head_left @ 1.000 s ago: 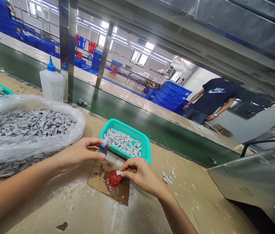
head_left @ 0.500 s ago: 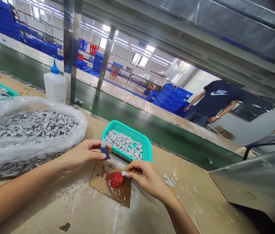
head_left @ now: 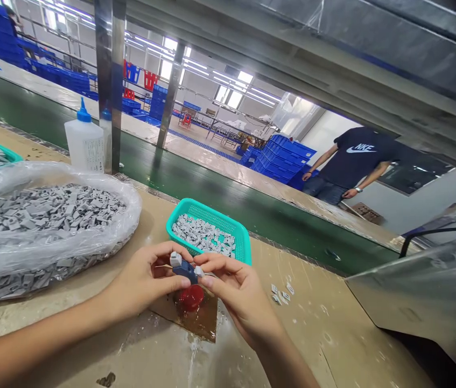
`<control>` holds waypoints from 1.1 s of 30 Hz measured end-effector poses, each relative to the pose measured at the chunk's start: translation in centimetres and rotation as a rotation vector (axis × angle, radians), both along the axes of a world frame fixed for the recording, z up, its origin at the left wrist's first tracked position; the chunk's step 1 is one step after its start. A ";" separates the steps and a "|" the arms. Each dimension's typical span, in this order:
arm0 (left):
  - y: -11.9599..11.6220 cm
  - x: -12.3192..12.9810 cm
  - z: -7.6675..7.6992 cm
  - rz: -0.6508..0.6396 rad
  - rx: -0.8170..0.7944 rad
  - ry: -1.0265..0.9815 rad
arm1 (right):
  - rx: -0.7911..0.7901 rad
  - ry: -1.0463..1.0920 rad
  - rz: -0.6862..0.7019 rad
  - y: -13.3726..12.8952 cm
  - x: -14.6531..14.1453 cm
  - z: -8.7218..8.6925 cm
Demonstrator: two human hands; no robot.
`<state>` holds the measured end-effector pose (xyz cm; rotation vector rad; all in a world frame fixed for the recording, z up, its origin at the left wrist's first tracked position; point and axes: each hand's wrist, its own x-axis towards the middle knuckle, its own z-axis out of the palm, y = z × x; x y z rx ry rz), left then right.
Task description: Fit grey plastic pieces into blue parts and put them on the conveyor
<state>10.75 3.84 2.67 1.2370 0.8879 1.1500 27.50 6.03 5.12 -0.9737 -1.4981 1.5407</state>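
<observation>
My left hand (head_left: 147, 277) is closed on a dark blue plastic part (head_left: 185, 270) that has a light grey piece (head_left: 175, 259) at its upper left end. Between the thumb and forefinger of my right hand (head_left: 233, 288) is a small white plastic piece (head_left: 198, 271), held against the right end of the blue part. Whether the two are joined I cannot tell. Below the fingers, a glossy red round thing (head_left: 191, 299) lies on a wet brown cardboard square (head_left: 205, 327). Just behind my hands stands a green basket (head_left: 244, 242) of small white pieces.
A clear plastic bag (head_left: 128, 221) full of grey pieces fills the left side, with a blue-capped bottle (head_left: 85, 143) behind it. Several loose white pieces (head_left: 282, 295) lie at right. A green conveyor belt (head_left: 211, 191) runs behind; a person (head_left: 352, 161) stands beyond it.
My right hand has lifted the small white piece up from beside the red thing and brought it to the blue part. My left hand has turned and lowered the blue part slightly.
</observation>
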 end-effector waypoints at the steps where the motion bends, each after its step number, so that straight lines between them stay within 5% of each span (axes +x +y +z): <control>1: -0.1 -0.1 0.0 0.009 0.025 0.044 | 0.008 -0.011 -0.004 0.0 0.0 0.0; 10: -0.8 -0.7 0.5 0.113 0.416 0.481 | 0.101 -0.090 -0.036 -0.1 -0.4 0.4; 20: -1.2 -1.3 1.7 0.114 0.517 0.499 | 0.187 -0.128 0.006 -0.4 -0.4 0.6; 27: -1.0 -1.0 1.3 0.024 0.363 0.360 | 0.542 -0.272 -0.047 -2.4 0.1 0.1; 33: -1.3 0.8 0.6 -0.020 -0.210 -0.400 | 1.168 -0.403 -0.297 -2.8 -0.5 -0.9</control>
